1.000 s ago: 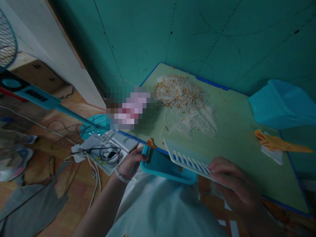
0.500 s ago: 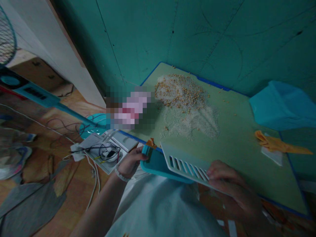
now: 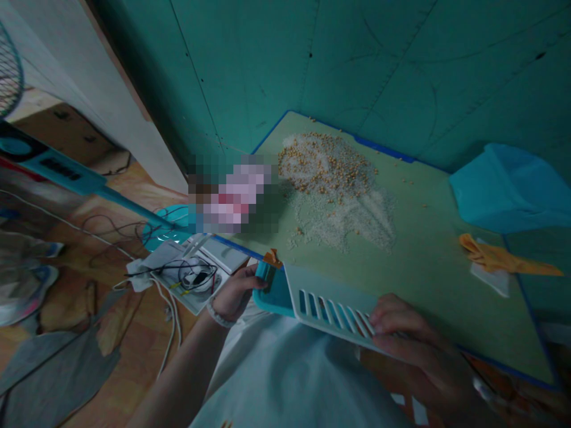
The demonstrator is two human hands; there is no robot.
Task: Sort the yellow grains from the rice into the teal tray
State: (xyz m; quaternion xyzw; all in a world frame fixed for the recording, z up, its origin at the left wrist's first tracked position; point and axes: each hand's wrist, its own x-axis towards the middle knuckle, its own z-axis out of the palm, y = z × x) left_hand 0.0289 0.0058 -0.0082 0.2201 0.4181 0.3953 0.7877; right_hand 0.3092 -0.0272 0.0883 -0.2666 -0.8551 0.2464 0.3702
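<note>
My left hand (image 3: 238,292) grips the left rim of a teal plastic tub (image 3: 275,297), held below the near edge of the table. In my right hand (image 3: 408,330) is a white slotted scoop (image 3: 330,297), pale plastic with a row of slanted slits. The scoop hangs over the tub and covers much of it; part of the tub shows through the slits. Beyond both hands, a heap of white rice-like grains (image 3: 357,223) mixed with yellow soybeans (image 3: 332,157) lies spread on the light green tabletop (image 3: 428,255).
A blue bag-like container (image 3: 508,190) stands at the table's right, with an orange cloth (image 3: 504,255) near it. A blurred pink item (image 3: 238,193) sits at the left edge. A teal fan (image 3: 66,172), cables and a white box (image 3: 196,279) occupy the left floor. A green wall borders the back.
The slotted scoop has shifted slightly left and down over the tub, along with my right hand. My left hand stays on the tub's rim, and the heap looks the same.
</note>
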